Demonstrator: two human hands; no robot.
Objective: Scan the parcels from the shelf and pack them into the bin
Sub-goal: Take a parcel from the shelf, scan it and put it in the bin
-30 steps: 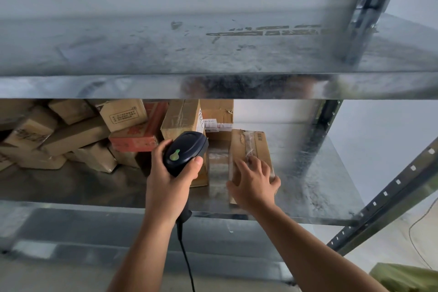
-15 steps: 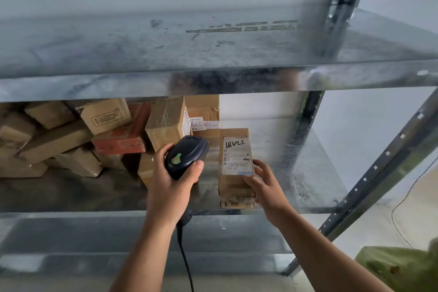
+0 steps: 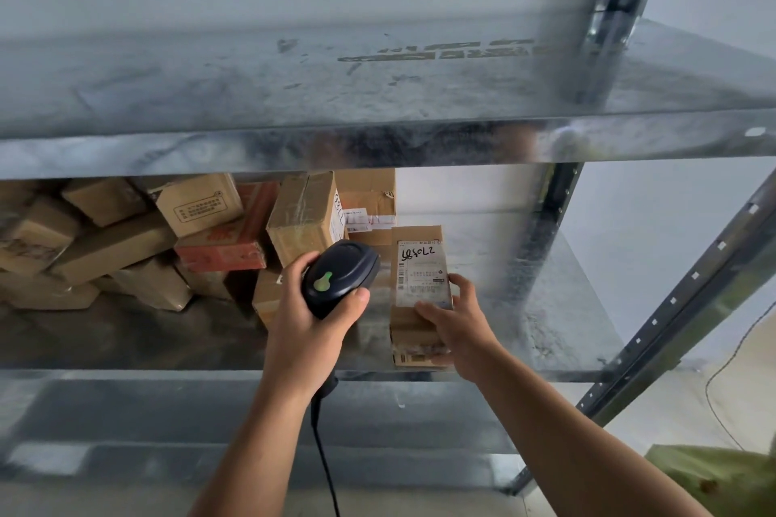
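A small brown cardboard parcel (image 3: 419, 248) with a white shipping label facing me is gripped at its lower right by my right hand (image 3: 455, 321), at the front edge of the metal shelf (image 3: 546, 319). My left hand (image 3: 308, 323) holds a black corded barcode scanner (image 3: 340, 275) with a green trigger, its head just left of the parcel's label. Several more cardboard parcels (image 3: 126, 239) lie piled on the shelf's left and middle, among them a red-printed box (image 3: 222, 252).
An upper metal shelf (image 3: 378, 97) spans the view above the hands. Dark perforated uprights (image 3: 672, 302) stand at the right. A green bag or bin (image 3: 722, 479) shows at the lower right corner. The scanner cable (image 3: 325, 458) hangs down between my forearms.
My right hand took the parcel lying flat on the shelf, turned it label up and drew it toward the front edge. The scanner in my left hand stayed close beside it.
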